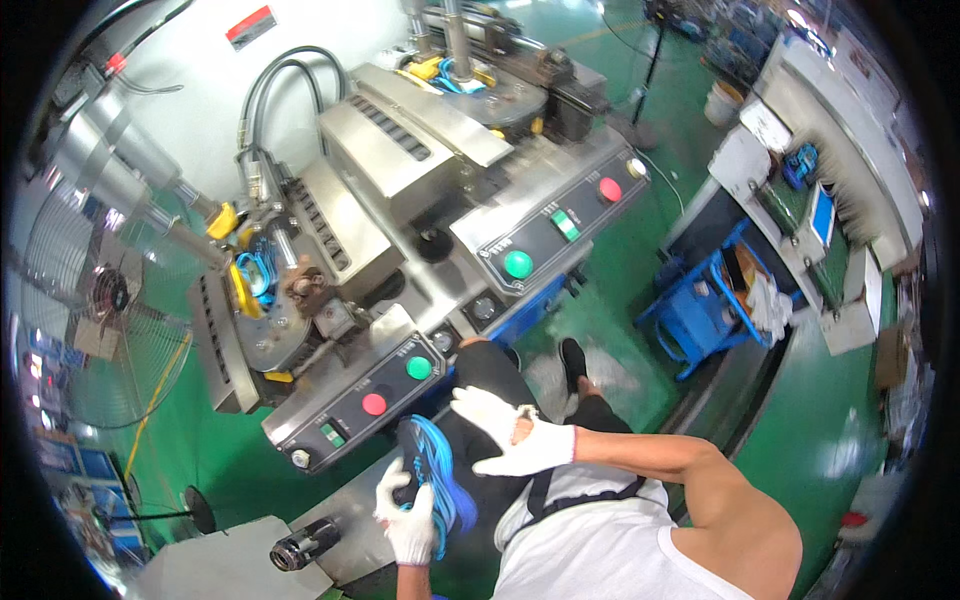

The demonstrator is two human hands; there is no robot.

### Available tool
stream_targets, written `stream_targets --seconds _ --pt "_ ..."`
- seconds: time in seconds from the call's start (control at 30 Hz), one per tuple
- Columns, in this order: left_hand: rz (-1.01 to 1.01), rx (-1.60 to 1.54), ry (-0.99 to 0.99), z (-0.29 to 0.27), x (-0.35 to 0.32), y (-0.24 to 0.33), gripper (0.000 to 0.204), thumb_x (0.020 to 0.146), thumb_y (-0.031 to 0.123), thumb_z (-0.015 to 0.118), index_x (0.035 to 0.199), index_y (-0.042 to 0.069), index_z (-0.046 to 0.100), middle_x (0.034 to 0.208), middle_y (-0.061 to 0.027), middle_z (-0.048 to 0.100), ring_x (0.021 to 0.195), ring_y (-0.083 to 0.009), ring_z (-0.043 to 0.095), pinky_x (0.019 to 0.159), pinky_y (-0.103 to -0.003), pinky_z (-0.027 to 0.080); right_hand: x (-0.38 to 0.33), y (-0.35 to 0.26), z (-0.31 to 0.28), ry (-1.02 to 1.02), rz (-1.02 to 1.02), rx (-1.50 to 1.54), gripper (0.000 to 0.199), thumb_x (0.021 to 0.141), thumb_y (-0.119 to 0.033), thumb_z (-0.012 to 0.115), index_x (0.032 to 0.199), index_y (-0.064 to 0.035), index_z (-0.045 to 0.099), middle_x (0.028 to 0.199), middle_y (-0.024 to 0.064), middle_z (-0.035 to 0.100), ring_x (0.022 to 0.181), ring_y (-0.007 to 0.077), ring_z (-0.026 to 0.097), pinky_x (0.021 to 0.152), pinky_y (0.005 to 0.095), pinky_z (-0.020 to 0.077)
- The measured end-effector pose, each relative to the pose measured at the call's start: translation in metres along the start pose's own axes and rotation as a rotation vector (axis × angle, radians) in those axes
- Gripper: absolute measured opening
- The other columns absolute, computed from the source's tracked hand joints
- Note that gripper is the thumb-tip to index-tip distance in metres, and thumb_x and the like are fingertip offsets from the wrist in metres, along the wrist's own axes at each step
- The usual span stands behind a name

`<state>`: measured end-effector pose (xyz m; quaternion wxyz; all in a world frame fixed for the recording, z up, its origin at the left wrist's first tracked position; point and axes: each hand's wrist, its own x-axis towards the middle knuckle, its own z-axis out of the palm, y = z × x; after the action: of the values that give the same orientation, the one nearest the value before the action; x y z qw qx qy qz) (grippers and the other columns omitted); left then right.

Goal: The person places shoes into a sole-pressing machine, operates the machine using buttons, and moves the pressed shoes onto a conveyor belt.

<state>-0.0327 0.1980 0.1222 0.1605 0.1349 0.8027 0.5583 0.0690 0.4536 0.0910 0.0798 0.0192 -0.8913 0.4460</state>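
My left hand (405, 515), in a white glove with its fingers curled, holds a dark shoe upper (432, 465) with bright blue wavy edges, low beside the near control panel (362, 398). My right hand (520, 435), also gloved in white, is spread open over my thigh. Its fingers point toward the shoe upper without visibly holding anything. A hole in the glove or a fold near the thumb shows some skin. On the left machine station another blue piece (260, 275) sits by yellow pads, under metal cylinders. More blue material (458, 80) lies at the far station.
Green and red buttons dot the near panel and the farther control panel (550, 225). A black cylindrical can (305, 545) lies on the metal surface at lower left. To the right stand a blue cart (705, 310) and a machine with a bristle brush (850, 150). A fan (105, 295) is at left.
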Motion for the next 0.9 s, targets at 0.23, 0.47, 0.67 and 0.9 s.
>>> stream_targets --seconds 0.23,0.47,0.67,0.9 --pt "0.320 -0.127 -0.304 0.186 0.024 0.095 0.034 0.086 -0.004 0.074 0.114 0.004 0.056 0.151 -0.0261 0.056 0.137 -0.0345 0.056 0.115 -0.046 0.045 -0.123 -0.020 -0.029 0.316 0.255 -0.189 0.112 0.079 -0.042 0.085 0.164 0.0020 0.028 0.168 0.0319 0.026 0.156 0.0524 0.027 0.128 0.0573 0.0267" --pt "0.711 -0.416 -0.851 0.336 -0.029 0.218 0.055 0.085 -0.012 0.068 0.135 0.004 0.050 0.159 -0.0249 0.044 0.145 -0.0361 0.048 0.120 -0.046 0.040 -0.174 0.035 -0.143 1.237 0.399 -0.456 0.098 0.081 -0.035 0.080 0.157 0.0090 0.035 0.154 0.0340 0.045 0.145 0.0497 0.045 0.122 0.0512 0.0374" --pt "1.166 -0.196 -1.054 0.370 -0.041 0.216 0.065 0.077 0.001 0.087 0.133 -0.002 0.055 0.145 -0.0322 0.055 0.130 -0.0491 0.059 0.111 -0.051 0.048 -0.254 0.123 -0.339 1.751 0.408 -0.489 0.095 0.083 -0.025 0.085 0.162 -0.0078 0.034 0.131 0.0116 0.070 0.109 0.0269 0.072 0.102 0.0386 0.0545" --pt "0.699 0.267 -0.995 0.335 0.000 0.099 0.058 0.082 0.007 0.084 0.134 -0.001 0.059 0.145 -0.0263 0.055 0.130 -0.0432 0.059 0.108 -0.047 0.051 -0.324 0.235 -0.521 1.660 1.136 -0.526 0.114 0.079 -0.067 0.075 0.157 0.0095 0.039 0.152 0.0353 0.052 0.142 0.0422 0.053 0.119 0.0439 0.0414"
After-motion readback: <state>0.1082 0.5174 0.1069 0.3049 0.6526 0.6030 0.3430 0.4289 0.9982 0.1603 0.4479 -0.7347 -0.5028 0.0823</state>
